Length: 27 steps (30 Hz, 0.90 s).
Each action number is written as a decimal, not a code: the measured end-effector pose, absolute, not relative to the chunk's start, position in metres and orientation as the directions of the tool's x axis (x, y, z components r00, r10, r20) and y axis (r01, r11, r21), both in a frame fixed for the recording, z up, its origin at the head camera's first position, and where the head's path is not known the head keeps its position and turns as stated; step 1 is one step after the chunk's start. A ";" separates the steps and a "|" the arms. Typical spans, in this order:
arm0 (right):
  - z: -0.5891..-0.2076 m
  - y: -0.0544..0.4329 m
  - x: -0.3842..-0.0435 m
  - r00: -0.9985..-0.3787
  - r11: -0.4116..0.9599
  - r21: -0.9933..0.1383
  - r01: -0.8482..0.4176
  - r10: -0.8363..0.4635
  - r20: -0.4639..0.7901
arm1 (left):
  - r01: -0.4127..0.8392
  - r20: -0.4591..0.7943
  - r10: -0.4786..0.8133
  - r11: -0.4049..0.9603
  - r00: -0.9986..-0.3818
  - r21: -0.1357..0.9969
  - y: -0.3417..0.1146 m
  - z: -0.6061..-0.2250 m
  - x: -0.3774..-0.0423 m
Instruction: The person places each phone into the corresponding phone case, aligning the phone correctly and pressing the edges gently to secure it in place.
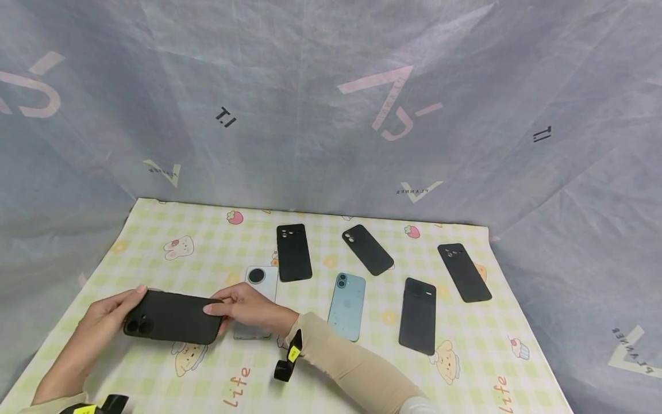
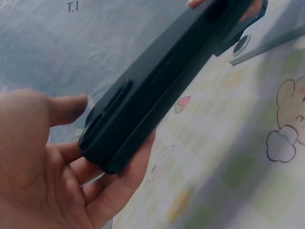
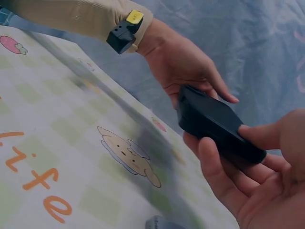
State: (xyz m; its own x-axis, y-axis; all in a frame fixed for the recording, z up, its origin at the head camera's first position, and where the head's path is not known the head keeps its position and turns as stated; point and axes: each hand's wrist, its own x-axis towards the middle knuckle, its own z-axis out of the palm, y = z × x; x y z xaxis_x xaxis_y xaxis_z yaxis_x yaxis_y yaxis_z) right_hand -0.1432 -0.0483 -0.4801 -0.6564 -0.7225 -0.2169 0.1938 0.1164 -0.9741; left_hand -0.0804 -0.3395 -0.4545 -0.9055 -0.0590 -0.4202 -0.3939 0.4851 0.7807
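Both hands hold up a black phone case (image 1: 176, 318) over the left part of the table, back face up, with two round camera rings at its left end. In the left wrist view a lengthwise seam splits the case's side (image 2: 143, 90) into two dark layers; I cannot tell whether a phone sits inside. My left hand (image 1: 106, 313) grips the camera end, thumb at the upper edge and fingers underneath. At the opposite end my right hand (image 1: 253, 310) pinches it, thumb on top. Behind that hand, a white phone (image 1: 268, 282) with a round black camera is partly hidden.
A light blue phone (image 1: 347, 307) and a dark grey phone (image 1: 418, 316) lie right of the right forearm. Farther back are three black phone cases (image 1: 295, 253), one tilted (image 1: 368, 250), one at far right (image 1: 464, 273). A grey curtain (image 1: 310, 144) hangs behind the checkered tablecloth (image 1: 207, 230).
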 end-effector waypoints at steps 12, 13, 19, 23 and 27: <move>-0.478 -0.041 -0.151 -0.602 0.152 -0.976 0.157 -0.769 -0.216 | -0.294 -0.337 -0.033 0.570 -0.941 0.767 -0.333 -0.459 -0.076; -0.478 -0.041 -0.152 -0.597 0.153 -0.976 0.153 -0.773 -0.215 | -0.288 -0.332 -0.030 0.572 -0.943 0.768 -0.333 -0.459 -0.076; -0.475 -0.038 -0.155 -0.568 0.159 -0.976 0.148 -0.794 -0.216 | -0.271 -0.318 -0.019 0.573 -0.948 0.773 -0.334 -0.460 -0.074; -0.473 -0.038 -0.156 -0.565 0.172 -0.974 0.149 -0.794 -0.226 | -0.276 -0.325 -0.017 0.573 -0.945 0.772 -0.335 -0.461 -0.074; -0.471 -0.039 -0.157 -0.565 0.184 -0.972 0.146 -0.791 -0.235 | -0.283 -0.329 -0.027 0.577 -0.944 0.766 -0.334 -0.460 -0.074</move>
State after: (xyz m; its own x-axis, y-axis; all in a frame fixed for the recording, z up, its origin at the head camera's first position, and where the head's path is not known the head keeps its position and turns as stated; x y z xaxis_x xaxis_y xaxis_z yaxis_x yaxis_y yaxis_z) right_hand -0.1571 -0.0385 -0.4714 -0.5648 -0.7910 -0.2349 0.1463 0.1842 -0.9719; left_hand -0.0742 -0.3341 -0.4602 -0.9441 -0.0272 -0.3285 -0.2833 0.5767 0.7663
